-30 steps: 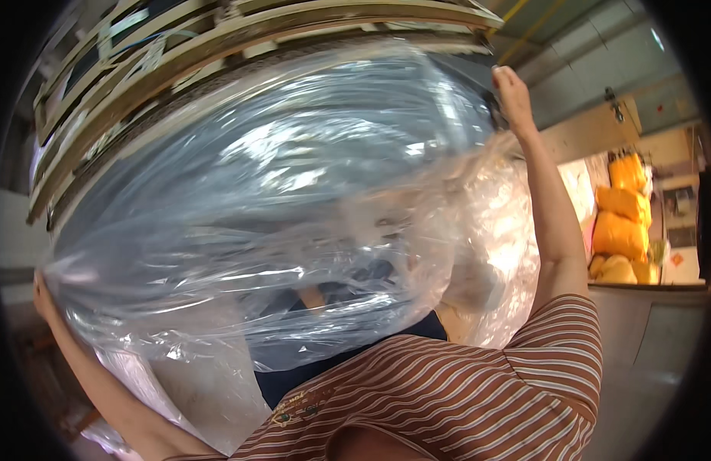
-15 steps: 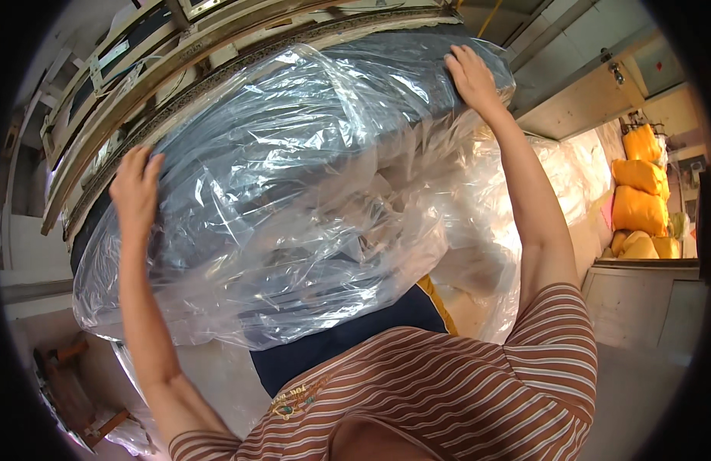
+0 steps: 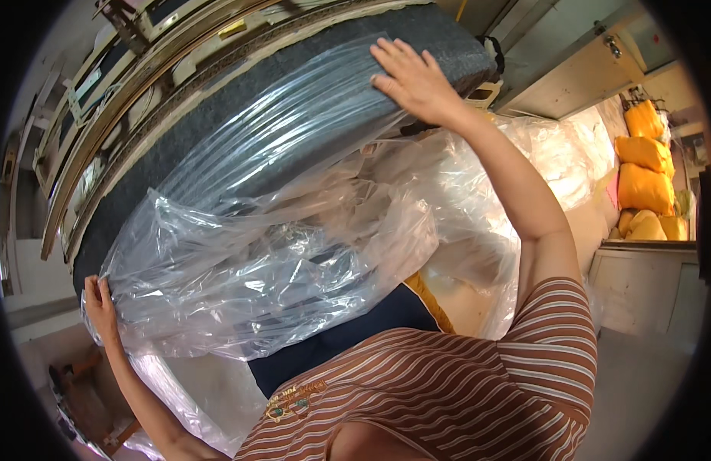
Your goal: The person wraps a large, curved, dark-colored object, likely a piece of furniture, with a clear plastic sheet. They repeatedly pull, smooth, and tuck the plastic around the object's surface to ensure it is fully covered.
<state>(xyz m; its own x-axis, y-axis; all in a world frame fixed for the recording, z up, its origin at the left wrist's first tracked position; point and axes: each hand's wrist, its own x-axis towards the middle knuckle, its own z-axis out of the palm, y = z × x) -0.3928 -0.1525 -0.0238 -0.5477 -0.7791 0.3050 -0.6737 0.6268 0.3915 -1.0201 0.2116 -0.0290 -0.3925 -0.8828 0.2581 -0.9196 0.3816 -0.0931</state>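
Gleaming, creased film (image 3: 240,253) over dark surface (image 3: 432,31)

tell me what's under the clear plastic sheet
Under the clear plastic sheet, a dark grey surface shows through the upper part. Nearer the person, dark blue clothing runs beneath its lower edge. Folds and glare hide the rest; what lies below the grey surface is covered.

A clear plastic sheet (image 3: 217,269) spreads slantwise across the centre, partly covering a dark grey-topped bench (image 3: 428,27). At the left, the left hand (image 3: 101,307) pinches its edge; at top centre, the right hand (image 3: 413,83) lies palm down at its upper edge, fingers spread. Wooden rails (image 3: 102,147) curve along the upper left; orange bundles (image 3: 646,190) are stacked at the right.
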